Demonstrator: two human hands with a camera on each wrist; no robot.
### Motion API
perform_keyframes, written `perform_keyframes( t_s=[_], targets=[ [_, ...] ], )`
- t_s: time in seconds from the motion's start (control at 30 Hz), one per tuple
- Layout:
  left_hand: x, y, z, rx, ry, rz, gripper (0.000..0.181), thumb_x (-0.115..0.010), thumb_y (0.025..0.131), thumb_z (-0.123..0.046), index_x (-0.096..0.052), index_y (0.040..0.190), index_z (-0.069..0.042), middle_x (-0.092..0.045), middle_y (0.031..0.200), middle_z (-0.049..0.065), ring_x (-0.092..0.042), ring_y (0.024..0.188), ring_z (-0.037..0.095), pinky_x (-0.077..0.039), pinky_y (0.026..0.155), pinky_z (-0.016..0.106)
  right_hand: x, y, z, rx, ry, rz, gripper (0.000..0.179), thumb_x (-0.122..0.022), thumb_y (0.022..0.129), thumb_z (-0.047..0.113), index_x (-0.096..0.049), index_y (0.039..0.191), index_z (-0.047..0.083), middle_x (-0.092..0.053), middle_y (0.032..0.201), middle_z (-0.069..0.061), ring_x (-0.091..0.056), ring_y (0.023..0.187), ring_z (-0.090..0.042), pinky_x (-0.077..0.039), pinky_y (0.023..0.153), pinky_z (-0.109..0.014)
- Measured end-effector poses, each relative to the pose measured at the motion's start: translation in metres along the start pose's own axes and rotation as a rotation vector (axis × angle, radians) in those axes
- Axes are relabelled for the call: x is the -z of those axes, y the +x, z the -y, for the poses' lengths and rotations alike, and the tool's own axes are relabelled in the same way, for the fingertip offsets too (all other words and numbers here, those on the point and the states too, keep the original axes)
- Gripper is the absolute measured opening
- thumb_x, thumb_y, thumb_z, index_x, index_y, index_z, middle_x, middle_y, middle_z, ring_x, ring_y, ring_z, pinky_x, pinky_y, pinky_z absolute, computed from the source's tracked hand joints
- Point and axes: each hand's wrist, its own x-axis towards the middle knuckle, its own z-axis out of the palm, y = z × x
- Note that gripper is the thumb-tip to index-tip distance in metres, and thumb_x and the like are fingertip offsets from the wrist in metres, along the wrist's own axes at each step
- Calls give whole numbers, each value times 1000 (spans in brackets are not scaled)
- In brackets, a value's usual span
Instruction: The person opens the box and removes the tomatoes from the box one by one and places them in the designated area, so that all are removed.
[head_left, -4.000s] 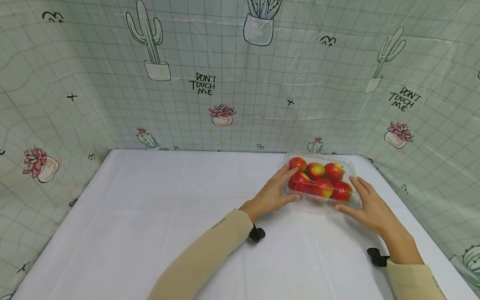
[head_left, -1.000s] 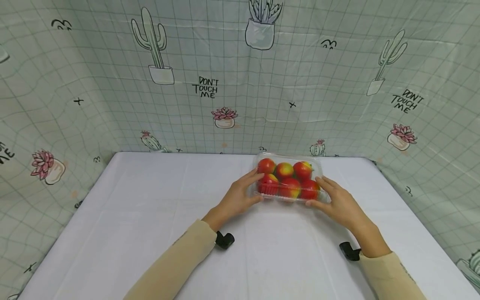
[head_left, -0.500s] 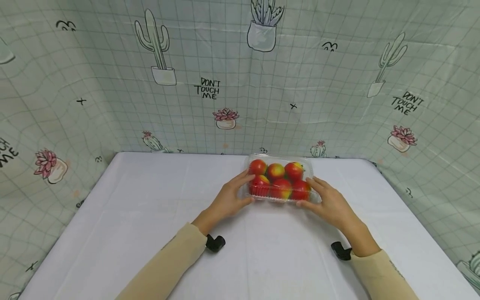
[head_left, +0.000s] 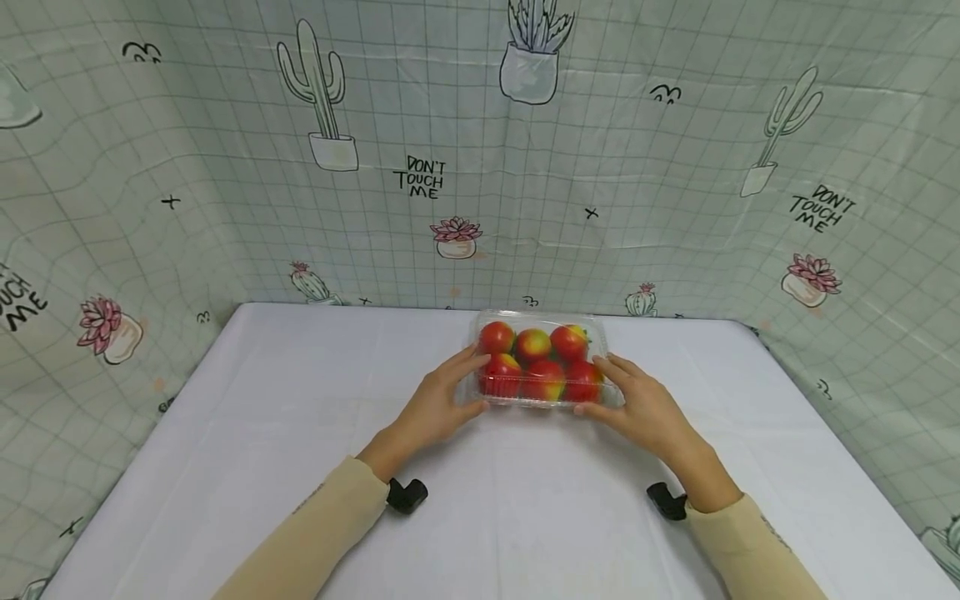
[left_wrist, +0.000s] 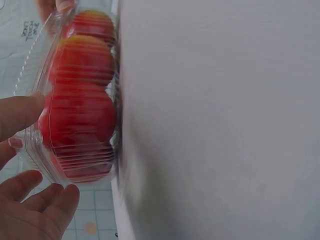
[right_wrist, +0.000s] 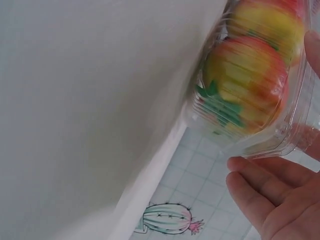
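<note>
A clear plastic clamshell box [head_left: 537,404] stands near the back edge of the table, slightly right of centre in the head view. Inside it are two rows of round red-and-yellow fruits [head_left: 543,381], tomato-like; one shows a green leafy top in the right wrist view. My left hand [head_left: 437,406] grips the box's left end, thumb at the near side and fingers around the corner. At the opposite end, my right hand [head_left: 647,414] holds the box the same way. Whether the box touches the table or hovers slightly, I cannot tell.
A white cloth covers the table [head_left: 517,517]. Behind and beside it hangs a pale green grid curtain [head_left: 517,183] printed with cacti. A black wrist camera [head_left: 407,497] sits on the left wrist, another [head_left: 667,502] on the right.
Both hands have moved leftward together with the box, from the table's right back corner toward its middle. Their hold on the ends looks the same. The head view has shifted slightly.
</note>
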Motion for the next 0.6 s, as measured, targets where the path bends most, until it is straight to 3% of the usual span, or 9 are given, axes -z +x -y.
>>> perform_keyframes(
  t_s=[0.6],
  targets=[
    [18, -20, 1, 20, 6, -24, 63, -76, 81, -10, -50, 139, -13, -34, 152, 7, -34, 138, 28, -34, 108, 47, -7, 4, 22, 45, 7, -16, 89, -63, 76, 69, -47, 141, 11, -44, 142, -20, -48, 123, -43, -42, 95, -59]
  ],
)
